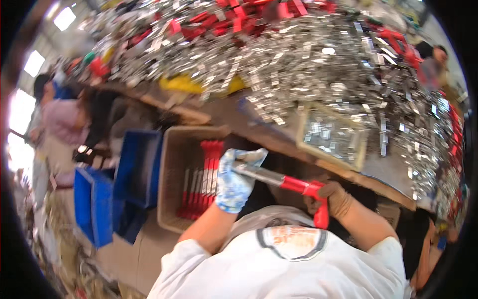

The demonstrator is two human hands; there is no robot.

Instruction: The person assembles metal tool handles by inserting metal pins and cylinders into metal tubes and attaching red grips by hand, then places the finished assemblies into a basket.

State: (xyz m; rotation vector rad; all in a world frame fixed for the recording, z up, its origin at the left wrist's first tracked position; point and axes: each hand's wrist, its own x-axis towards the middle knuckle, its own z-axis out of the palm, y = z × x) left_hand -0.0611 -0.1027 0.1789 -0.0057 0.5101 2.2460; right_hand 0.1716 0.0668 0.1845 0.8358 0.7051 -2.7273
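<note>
A long tool (285, 180) with a silver metal end and a red body with a bent red handle lies slantwise in front of my chest. Its exact kind does not show. My left hand (235, 182), in a blue-and-white patterned glove, closes on the silver end near the thumb. At the red end, my right hand (334, 199), in a brown glove, is wrapped round the body just by the bent handle. Left of my left hand stands a tan bin (167, 164), where several similar red-and-silver pieces (199, 184) lie side by side.
Two blue bins (137, 164) stand left of the tan one. Ahead, a worktable with a wooden edge (371, 182) carries a large heap of silver metal pieces (318, 55), red parts (244, 17) and a wooden-framed tray (359, 149). Other people (67, 117) are at left and right.
</note>
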